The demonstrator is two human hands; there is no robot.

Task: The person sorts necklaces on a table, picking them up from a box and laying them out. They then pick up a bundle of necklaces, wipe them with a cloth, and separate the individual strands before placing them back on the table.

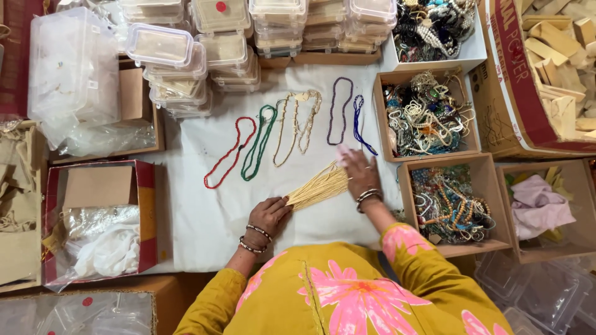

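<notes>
A bundle of cream bead strands lies slanted on the white cloth. My left hand pinches its lower end. My right hand rests flat on its upper end, fingers spread and slightly blurred. Beyond them, necklaces are laid out in a row: red, green, cream and gold, purple and dark blue. Both wrists wear bangles.
Stacks of clear lidded plastic boxes stand at the back. Cardboard boxes of tangled bead jewellery sit on the right, with a box of wooden pieces beyond. Boxes with plastic bags are on the left.
</notes>
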